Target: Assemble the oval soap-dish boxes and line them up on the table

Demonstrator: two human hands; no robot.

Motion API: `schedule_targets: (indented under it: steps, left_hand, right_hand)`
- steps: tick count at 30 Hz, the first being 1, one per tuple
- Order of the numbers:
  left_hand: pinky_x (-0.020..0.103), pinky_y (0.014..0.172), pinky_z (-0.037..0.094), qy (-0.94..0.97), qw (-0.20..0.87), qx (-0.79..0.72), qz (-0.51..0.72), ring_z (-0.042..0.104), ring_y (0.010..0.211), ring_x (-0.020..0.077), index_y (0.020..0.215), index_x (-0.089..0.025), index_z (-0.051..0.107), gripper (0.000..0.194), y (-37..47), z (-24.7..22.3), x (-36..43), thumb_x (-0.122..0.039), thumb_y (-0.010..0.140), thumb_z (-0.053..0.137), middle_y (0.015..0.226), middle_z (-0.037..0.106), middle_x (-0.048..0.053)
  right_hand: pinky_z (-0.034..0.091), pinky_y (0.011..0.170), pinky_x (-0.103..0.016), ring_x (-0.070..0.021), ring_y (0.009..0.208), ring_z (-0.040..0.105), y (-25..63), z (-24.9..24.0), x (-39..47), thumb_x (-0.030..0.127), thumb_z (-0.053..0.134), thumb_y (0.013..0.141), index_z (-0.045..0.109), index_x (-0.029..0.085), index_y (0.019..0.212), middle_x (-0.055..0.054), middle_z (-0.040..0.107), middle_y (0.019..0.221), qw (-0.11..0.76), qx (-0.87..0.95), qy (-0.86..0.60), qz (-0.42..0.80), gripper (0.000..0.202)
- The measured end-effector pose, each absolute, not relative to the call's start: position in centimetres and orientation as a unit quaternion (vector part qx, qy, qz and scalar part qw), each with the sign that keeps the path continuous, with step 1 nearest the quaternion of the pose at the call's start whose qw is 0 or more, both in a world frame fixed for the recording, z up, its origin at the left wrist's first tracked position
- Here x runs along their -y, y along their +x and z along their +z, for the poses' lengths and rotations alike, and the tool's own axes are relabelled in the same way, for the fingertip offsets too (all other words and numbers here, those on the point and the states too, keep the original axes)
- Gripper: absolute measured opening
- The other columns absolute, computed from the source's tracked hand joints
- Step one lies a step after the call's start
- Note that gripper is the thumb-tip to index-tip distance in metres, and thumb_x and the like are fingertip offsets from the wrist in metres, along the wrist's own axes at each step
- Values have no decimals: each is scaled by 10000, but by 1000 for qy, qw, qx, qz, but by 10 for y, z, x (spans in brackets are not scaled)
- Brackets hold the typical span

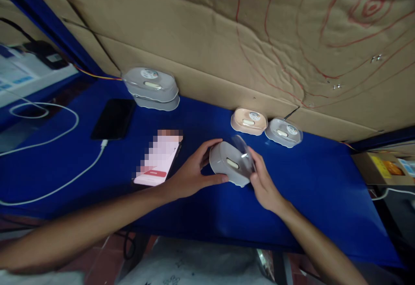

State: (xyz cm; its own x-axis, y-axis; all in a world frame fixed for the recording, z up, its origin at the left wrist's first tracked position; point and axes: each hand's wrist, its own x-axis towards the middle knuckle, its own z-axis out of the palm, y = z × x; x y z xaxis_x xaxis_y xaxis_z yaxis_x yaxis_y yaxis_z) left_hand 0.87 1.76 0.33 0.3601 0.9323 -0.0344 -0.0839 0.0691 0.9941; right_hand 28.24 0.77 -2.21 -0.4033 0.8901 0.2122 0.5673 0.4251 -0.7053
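A grey oval box [223, 155] is held just above the blue table between my two hands, tilted a little, with a pale oblong piece on its top. My left hand [194, 172] grips its left end, thumb along the near side and fingers behind. At the right end, my right hand [264, 181] has its fingers closed on a clear plastic cover [244, 151], which stands tilted at that end of the box. Beyond them sit a peach box [241, 125] and another grey box [275, 138], both under clear covers with round stickers.
Stacked grey boxes [155, 97] stand at the back left by the cardboard wall [194, 30]. A lit phone [158, 159] and a dark phone [113, 118] with a white cable [87, 168] lie on the blue table [311, 190]. An open carton [363, 168] is at right.
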Motion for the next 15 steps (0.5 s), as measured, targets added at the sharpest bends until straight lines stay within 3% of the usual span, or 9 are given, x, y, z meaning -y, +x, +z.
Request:
schedule_targets:
  steps: [4, 10, 15]
  left_hand:
    - [570, 1248, 413, 610, 566, -374, 409, 530, 1463, 356, 1537, -334, 480, 907, 6, 5, -17, -381, 762, 950, 1595, 523, 117]
    - [561, 1223, 457, 657, 532, -350, 403, 524, 1467, 357, 1556, -365, 468, 897, 4, 6, -15, -407, 792, 935, 1601, 500, 118]
    - [536, 1221, 463, 673, 519, -337, 406, 514, 1481, 349, 1563, -382, 454, 895, 4, 3, -17, -412, 804, 927, 1621, 474, 111]
  right_hand:
    - [379, 1265, -611, -358, 1584, 350, 277, -16, -1, 597, 379, 1104, 167, 320, 1721, -150, 340, 1686, 257, 837, -424, 231, 708]
    - [413, 1237, -664, -422, 1561, 369, 285, -13, -3, 623, 553, 1035, 164, 337, 1719, -176, 301, 1659, 254, 869, -381, 189, 838]
    - [447, 1223, -643, -419, 1549, 387, 283, -11, -3, 596, 640, 1003, 207, 344, 1699, -175, 310, 1626, 245, 870, -381, 193, 857]
